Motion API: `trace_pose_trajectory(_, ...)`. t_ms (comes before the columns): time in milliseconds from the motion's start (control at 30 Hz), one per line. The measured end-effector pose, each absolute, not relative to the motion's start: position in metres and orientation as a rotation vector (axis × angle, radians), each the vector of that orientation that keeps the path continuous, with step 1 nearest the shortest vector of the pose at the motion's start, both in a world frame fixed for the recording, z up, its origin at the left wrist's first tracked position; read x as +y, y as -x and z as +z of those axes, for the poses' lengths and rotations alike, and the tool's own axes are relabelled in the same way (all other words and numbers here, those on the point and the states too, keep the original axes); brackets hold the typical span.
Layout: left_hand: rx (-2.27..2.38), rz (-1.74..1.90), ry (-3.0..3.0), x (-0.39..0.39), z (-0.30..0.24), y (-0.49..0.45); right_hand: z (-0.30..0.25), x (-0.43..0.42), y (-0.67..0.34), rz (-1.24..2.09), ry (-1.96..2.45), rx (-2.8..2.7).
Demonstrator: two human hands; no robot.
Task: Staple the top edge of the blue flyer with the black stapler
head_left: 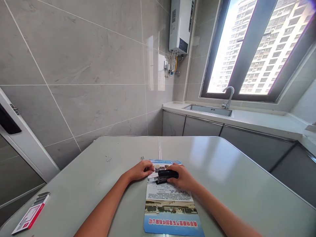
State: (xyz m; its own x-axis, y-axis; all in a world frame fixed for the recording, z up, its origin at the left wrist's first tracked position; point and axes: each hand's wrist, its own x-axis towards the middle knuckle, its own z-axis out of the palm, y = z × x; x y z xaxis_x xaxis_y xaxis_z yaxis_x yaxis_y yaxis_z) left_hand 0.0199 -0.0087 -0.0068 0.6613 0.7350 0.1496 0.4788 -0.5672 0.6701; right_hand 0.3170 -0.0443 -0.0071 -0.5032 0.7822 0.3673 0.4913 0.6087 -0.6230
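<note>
A black stapler (pixel 168 174) lies over the upper part of a printed leaflet (pixel 172 196), its silver metal part sticking out to the left. My right hand (pixel 184 176) is wrapped round the stapler's right end. Just left of the metal part, at the leaflet's upper left edge, is my left hand (pixel 141 170). Its fingers are curled together, and whatever they hold, if anything, is too small to make out. The leaflet has blue bands, a photo strip and red lettering that faces away from me. A small metallic piece (pixel 142 158) lies on the table beyond my left hand.
Small dark bits (pixel 108 159) lie on the pale table (pixel 118 210) at the left. A red and white box (pixel 31 212) rests near its left edge. Behind stand a counter with a sink (pixel 209 110), a faucet (pixel 229 97) and a water heater (pixel 181 26).
</note>
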Motion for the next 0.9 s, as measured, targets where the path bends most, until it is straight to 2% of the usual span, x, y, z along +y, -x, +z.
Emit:
trace_pose_trajectory(133, 0.942, 0.565, -2.256, -0.01, -0.005, -0.021, 0.003, -0.043, -0.322, 0.514, 1.021, -2.05)
trace_pose_trajectory(267, 0.967, 0.677, -2.178, -0.008, -0.005, -0.024, 0.01, -0.042, -0.326, 0.278, 0.995, -1.919)
trace_pose_trajectory(400, 0.92, 0.917, -1.711, -0.005, -0.007, -0.031, 0.009, -0.043, -0.329, -0.08, 0.841, -1.978)
trace_pose_trajectory(500, 0.821, 0.841, -1.232, -0.007, -0.006, -0.035, 0.01, -0.048, -0.328, -0.353, 0.719, -2.095)
trace_pose_trajectory(633, 0.786, 0.671, -0.926, -0.014, 0.005, -0.036, 0.014, -0.054, -0.322, -0.556, 0.652, -2.171)
trace_pose_trajectory(900, 0.761, 0.599, -0.783, -0.015, 0.005, -0.034, 0.014, -0.058, -0.322, -0.621, 0.615, -2.275)
